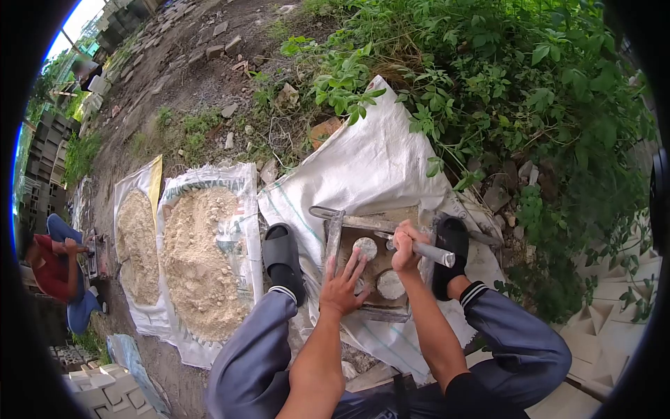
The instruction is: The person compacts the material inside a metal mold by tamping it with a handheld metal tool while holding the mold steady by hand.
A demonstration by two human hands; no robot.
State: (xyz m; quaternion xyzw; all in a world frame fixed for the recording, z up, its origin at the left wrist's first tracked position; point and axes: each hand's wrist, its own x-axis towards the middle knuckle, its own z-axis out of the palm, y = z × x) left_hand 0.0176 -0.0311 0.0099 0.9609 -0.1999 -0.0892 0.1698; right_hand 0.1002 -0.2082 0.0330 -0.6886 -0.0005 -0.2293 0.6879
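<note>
Grey metal makes the mould (334,237), just right of centre in the picture, look stiff and heavy, best lifted by its outer rim; the 2 clearest pale discs (391,285) inside it seem brittle, safer held by their edges. The right hand (406,247) is clenched around a thick bar (436,255), while the left hand (342,288) spreads loosely, fingertips at the upper disc, gripping nothing.
</note>
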